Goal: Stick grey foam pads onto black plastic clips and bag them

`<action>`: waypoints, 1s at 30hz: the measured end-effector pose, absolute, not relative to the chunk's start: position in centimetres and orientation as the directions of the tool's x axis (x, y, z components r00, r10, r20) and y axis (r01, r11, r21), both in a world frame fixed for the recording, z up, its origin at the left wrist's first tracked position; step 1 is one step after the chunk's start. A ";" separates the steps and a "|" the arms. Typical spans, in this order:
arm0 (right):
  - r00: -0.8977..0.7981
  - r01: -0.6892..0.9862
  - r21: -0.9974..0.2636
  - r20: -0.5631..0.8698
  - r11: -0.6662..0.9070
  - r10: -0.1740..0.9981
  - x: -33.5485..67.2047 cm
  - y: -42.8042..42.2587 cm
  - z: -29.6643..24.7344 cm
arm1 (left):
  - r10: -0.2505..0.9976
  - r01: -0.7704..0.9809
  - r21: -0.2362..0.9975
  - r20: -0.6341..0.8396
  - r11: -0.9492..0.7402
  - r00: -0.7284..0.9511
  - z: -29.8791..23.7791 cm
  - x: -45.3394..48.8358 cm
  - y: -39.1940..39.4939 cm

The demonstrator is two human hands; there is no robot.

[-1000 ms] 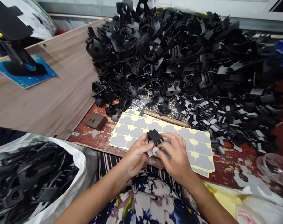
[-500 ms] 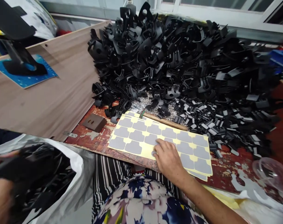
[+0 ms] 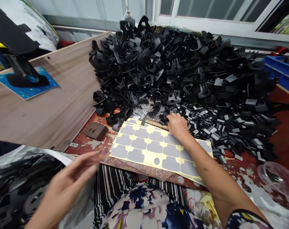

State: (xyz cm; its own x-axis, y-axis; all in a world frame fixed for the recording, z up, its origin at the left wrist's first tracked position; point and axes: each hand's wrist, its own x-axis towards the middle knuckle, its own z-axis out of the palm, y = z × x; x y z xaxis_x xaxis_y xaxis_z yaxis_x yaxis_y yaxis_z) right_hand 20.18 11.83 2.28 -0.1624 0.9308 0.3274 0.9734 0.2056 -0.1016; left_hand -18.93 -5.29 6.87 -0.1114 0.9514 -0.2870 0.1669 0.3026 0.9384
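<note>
My right hand (image 3: 177,125) reaches across the yellow sheet of grey adhesive pads (image 3: 156,149) to the near edge of the big heap of black plastic clips (image 3: 177,66). Its fingers curl down among small black clip parts (image 3: 206,121) beside a wooden stick (image 3: 156,124); whether they hold one is hidden. My left hand (image 3: 65,187) hovers with fingers stretched out, empty and slightly blurred, over the rim of a white bag holding black parts (image 3: 17,190) at lower left.
A tilted wooden board (image 3: 51,98) stands at left with a blue card and black stand (image 3: 22,79) on it. A small brown block (image 3: 96,131) lies on the worn red tabletop (image 3: 232,168). A clear plastic cup (image 3: 278,178) sits at right, blue bins (image 3: 282,70) beyond.
My left hand came back out of the bag, empty, after carrying the black clip there. My right hand left the pad sheet and moved forward to the loose clip parts.
</note>
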 end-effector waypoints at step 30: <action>-0.044 -0.051 -0.991 0.128 0.126 0.991 19.8 -3.0 1.2 | 0.862 -0.288 0.817 -0.436 0.499 0.258 1.7 -2.7 8.3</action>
